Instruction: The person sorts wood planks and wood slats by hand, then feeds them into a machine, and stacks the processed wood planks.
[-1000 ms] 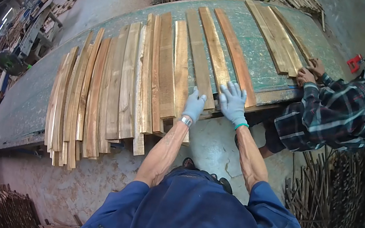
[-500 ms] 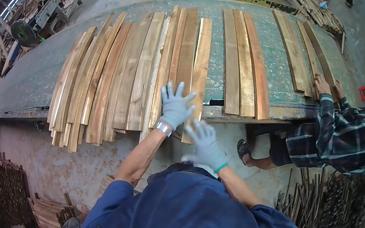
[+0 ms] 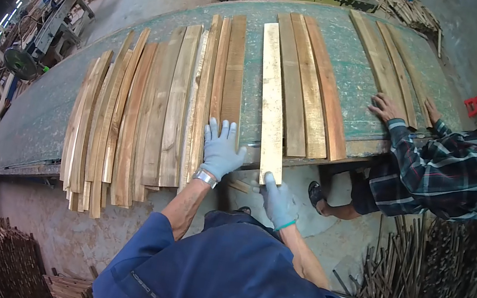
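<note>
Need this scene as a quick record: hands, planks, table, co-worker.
left hand: left hand gloved, fingers spread over left planks
right hand: right hand gloved, gripping near end of pale plank
pale plank: near end juts past table edge
middle planks: three, right of pale plank
table: green, worn top
co-worker: plaid shirt, hands at rightmost planks
red tool: beyond co-worker's hands

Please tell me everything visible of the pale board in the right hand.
The pale board is a long, narrow strip, apparently wood, light yellow with darker marks. It lies across the green table, near end jutting past the edge, where the right hand holds it, thumb on top. Bare table shows to its left; a browner board lies close on its right.
</note>
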`<state>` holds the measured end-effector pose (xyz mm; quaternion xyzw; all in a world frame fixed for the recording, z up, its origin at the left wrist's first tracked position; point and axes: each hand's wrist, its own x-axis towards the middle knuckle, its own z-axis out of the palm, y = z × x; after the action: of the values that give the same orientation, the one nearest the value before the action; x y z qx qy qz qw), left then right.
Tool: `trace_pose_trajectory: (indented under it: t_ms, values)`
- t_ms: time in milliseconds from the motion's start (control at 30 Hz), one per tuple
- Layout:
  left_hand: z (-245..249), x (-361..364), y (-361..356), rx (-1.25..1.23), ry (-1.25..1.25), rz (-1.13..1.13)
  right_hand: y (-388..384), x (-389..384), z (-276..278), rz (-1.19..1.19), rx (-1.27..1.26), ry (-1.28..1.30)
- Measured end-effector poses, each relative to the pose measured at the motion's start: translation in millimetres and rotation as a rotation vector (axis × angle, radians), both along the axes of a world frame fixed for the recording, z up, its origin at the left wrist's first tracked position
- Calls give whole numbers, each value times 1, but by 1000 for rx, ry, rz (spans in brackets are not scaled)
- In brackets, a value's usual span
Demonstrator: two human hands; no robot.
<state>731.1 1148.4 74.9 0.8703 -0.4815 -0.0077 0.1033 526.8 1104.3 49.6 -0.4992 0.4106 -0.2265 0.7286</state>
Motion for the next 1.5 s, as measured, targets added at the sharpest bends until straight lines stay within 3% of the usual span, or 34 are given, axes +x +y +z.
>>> trace_pose_trajectory:
  t_ms: [67,100,233,367,467,633,667,733,800,833,933,1067,1167,1267,1333,1400,1433,1500]
  values:
    - [0,18,9,-125,95,-19,0,16,-26,45,347,-130]
    - [0,17,11,-128,-6,10,-3,25,-33,56,256,13]
    - [2,19,-12,-463,202,276,-24,45,-9,74,118,273]
    - [29,21,-29,-427,425,344,-32,32,-7,-79,139,274]
    - [-10,26,-45,-374,53,321,-21,18,-13,-48,119,197]
    - [-5,46,-58,-417,649,337,0,2,-20,-92,55,179]
    - [-2,47,-58,-431,801,318,1,1,-23,-83,-125,341]
    - [0,38,-69,-539,739,263,-2,1,-23,-62,-492,664]
    - [-19,45,-84,-608,769,174,-11,5,-10,-137,-1031,716]
    - [-52,58,-96,-701,711,91,-18,7,3,-170,-1302,733]
    - [-43,65,-103,-861,1535,-25,-39,8,44,-28,-1609,869]
    - [-47,90,-114,-794,1796,-38,-85,9,32,116,-1579,840]
    - [-26,104,-99,-537,1248,115,-114,7,28,361,-1588,887]
    - [-22,108,-87,-253,648,279,-113,4,4,206,-1701,854]
    - [-30,88,-90,-216,268,262,-99,5,19,92,-1319,628]
    - [-35,82,-93,-241,318,303,-82,0,35,35,-883,327]
    - [-41,81,-97,-259,303,329,-80,-7,24,26,-558,200]
    - [-46,80,-107,-280,311,350,-70,-14,-4,-79,-235,-89]
